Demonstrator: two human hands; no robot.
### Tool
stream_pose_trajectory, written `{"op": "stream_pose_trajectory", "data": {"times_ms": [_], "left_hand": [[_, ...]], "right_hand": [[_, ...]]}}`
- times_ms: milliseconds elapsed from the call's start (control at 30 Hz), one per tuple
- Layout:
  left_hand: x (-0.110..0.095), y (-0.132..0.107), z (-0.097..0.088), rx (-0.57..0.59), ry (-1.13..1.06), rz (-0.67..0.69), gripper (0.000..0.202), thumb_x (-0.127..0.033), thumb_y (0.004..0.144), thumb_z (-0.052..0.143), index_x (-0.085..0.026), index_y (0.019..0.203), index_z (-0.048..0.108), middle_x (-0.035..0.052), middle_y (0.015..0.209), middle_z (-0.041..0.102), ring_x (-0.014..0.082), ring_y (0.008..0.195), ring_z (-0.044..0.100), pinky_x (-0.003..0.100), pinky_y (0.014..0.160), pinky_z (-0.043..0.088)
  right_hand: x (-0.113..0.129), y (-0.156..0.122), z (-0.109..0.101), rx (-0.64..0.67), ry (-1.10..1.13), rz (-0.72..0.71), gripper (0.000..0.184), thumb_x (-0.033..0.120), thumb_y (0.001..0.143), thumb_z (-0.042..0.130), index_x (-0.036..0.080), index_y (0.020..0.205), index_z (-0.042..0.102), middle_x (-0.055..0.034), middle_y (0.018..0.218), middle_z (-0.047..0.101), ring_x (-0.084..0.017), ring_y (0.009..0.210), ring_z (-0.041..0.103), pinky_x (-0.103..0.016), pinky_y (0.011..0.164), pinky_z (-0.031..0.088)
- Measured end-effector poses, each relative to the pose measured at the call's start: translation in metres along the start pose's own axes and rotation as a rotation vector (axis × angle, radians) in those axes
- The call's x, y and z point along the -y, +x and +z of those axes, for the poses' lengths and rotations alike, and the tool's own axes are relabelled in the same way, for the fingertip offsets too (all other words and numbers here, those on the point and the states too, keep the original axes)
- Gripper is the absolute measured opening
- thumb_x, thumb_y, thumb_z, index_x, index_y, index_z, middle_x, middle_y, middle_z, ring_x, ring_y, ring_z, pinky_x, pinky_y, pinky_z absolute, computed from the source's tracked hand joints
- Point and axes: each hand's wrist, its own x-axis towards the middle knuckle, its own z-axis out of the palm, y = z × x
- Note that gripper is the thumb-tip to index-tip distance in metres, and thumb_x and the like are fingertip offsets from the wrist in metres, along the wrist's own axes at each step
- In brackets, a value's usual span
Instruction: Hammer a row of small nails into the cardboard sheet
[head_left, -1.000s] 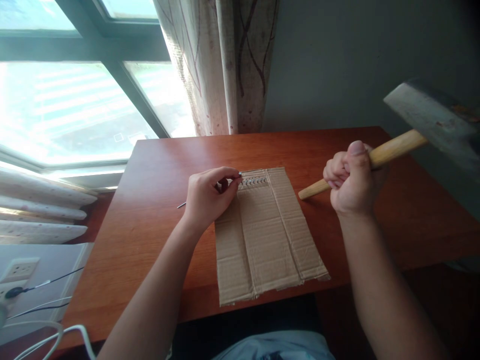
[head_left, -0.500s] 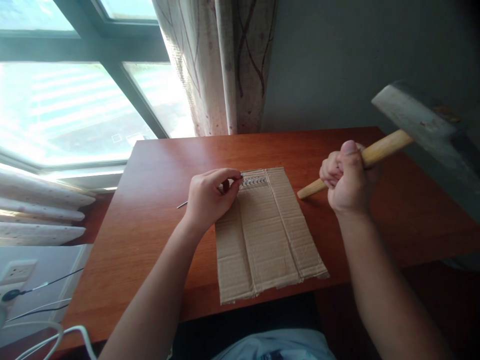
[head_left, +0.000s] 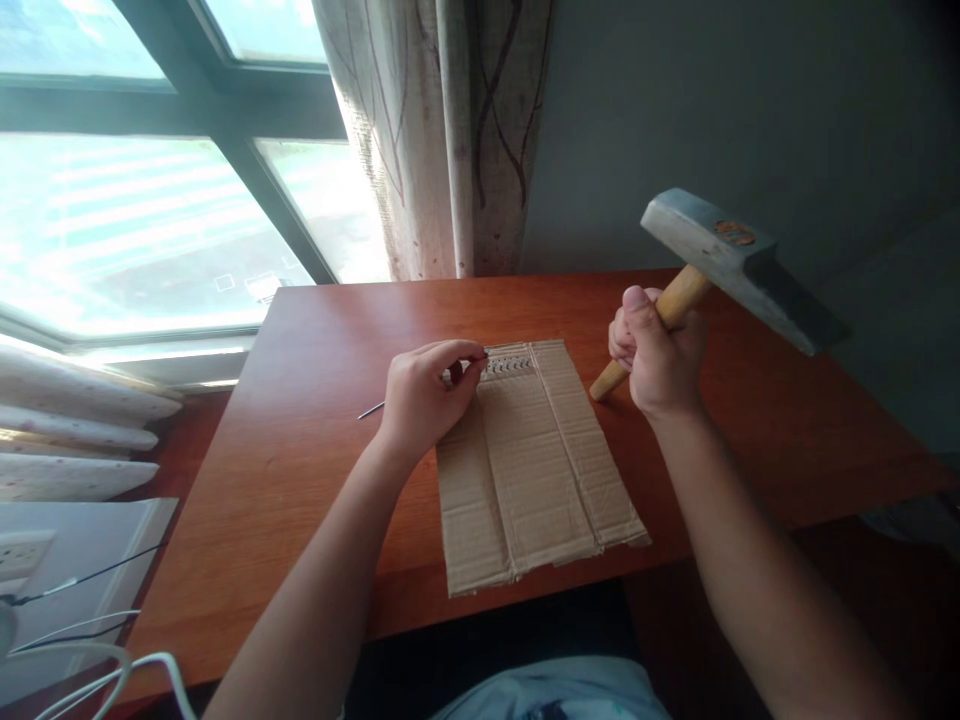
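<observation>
Table (head_left: 315,330): red-brown wood.
Cardboard sheet (head_left: 532,470): flat on it, with a row of nails (head_left: 510,364) at the far edge.
Hammer (head_left: 739,265): raised, right of the sheet.
Right hand (head_left: 658,355): fisted round its handle.
Left hand (head_left: 424,395): fingertips pinch a nail (head_left: 484,353) at the sheet's far-left corner.
Risk: a skewed blow may strike the fingertips or bend the nail.

The table (head_left: 315,480) is glossy reddish-brown wood. Towards its front edge the cardboard (head_left: 525,470) is plain tan, striped with fine ribs and long creases. The nail (head_left: 484,353) looks dark grey. The hammer (head_left: 735,265) has a dull grey head with an orange-brown label and a pale yellow handle. Beyond the far edge the curtain (head_left: 450,130) is cream with dark brown branches, the wall (head_left: 712,100) grey-green
</observation>
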Motion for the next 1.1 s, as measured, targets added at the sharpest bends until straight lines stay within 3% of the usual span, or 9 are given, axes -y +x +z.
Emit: {"op": "stream_pose_trajectory", "data": {"times_ms": [300,567,833,967,1100], "left_hand": [[-0.001,0.0,0.0,0.01,0.015,0.04,0.006,-0.017,0.083,0.066,-0.019,0.081,0.072,-0.0026,0.071,0.072,0.0068,0.055,0.06,0.018,0.058,0.047],[0.001,0.0,-0.002,0.044,0.027,0.054,0.008,-0.017,0.084,0.065,-0.018,0.083,0.072,-0.0019,0.074,0.073,0.0069,0.056,0.06,0.018,0.058,0.047],[0.006,0.0,0.0,0.047,-0.006,0.011,0.007,-0.018,0.083,0.066,-0.018,0.083,0.072,-0.0018,0.071,0.072,0.0082,0.057,0.061,0.019,0.057,0.047],[0.008,-0.001,0.002,0.047,-0.03,-0.001,0.008,-0.016,0.082,0.066,-0.019,0.084,0.073,-0.0017,0.072,0.073,0.0086,0.058,0.062,0.019,0.056,0.048],[0.008,-0.001,0.003,0.048,-0.043,-0.003,0.009,-0.015,0.081,0.065,-0.02,0.083,0.073,-0.0014,0.073,0.073,0.0091,0.057,0.062,0.02,0.056,0.048]], "right_hand": [[0.002,0.001,-0.007,-0.038,-0.008,0.012,0.057,0.063,0.086,0.061,0.025,0.058,0.028,0.0078,0.047,0.024,-0.008,0.038,0.023,-0.028,0.037,0.017],[0.004,-0.004,-0.005,0.006,-0.184,0.053,0.056,0.069,0.088,0.05,0.026,0.061,0.027,0.0063,0.048,0.026,-0.01,0.041,0.026,-0.029,0.04,0.024],[0.017,0.003,-0.005,0.372,-0.422,0.158,0.053,0.068,0.088,0.054,0.023,0.065,0.037,0.004,0.057,0.038,-0.011,0.051,0.035,-0.028,0.048,0.027],[0.035,0.008,-0.009,0.59,-0.551,0.158,0.05,0.066,0.092,0.049,0.022,0.069,0.041,0.0035,0.061,0.041,-0.011,0.055,0.038,-0.028,0.052,0.025],[0.059,0.015,-0.007,0.699,-0.738,0.118,0.054,0.067,0.093,0.046,0.021,0.065,0.038,0.0041,0.058,0.037,-0.01,0.054,0.035,-0.029,0.053,0.023]]}}
